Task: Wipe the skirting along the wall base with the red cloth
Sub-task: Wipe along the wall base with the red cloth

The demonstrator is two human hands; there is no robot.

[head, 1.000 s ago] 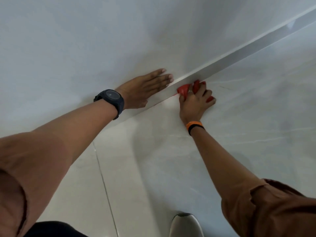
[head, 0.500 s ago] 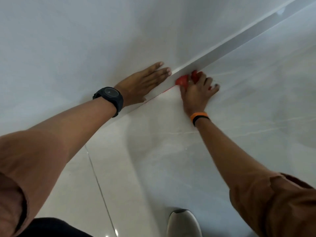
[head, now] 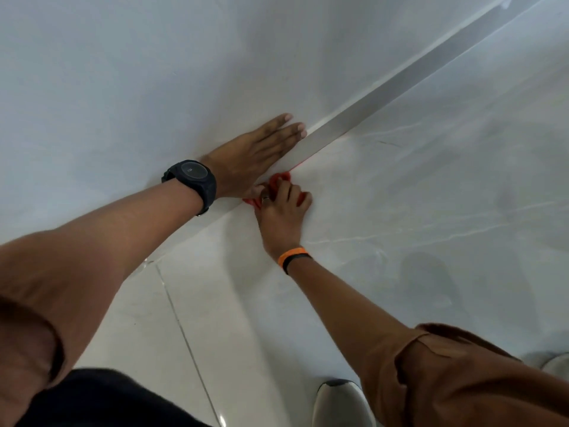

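Observation:
A grey skirting strip (head: 385,97) runs diagonally along the base of the white wall, from lower left to upper right. My right hand (head: 281,212) is closed on a bunched red cloth (head: 278,180) and presses it against the skirting where it meets the floor. Most of the cloth is hidden under the fingers. My left hand (head: 255,154) lies flat on the wall just above the skirting, fingers straight and together, holding nothing. It sits directly above and beside the right hand.
The glossy pale floor tiles (head: 415,226) reflect the wall. A tile joint (head: 184,337) runs toward me at lower left. My shoe tip (head: 341,402) shows at the bottom, with another at the right edge (head: 554,365).
My right hand has slid the red cloth back along the skirting toward the lower left, ending under my left hand. The left hand stays flat on the wall.

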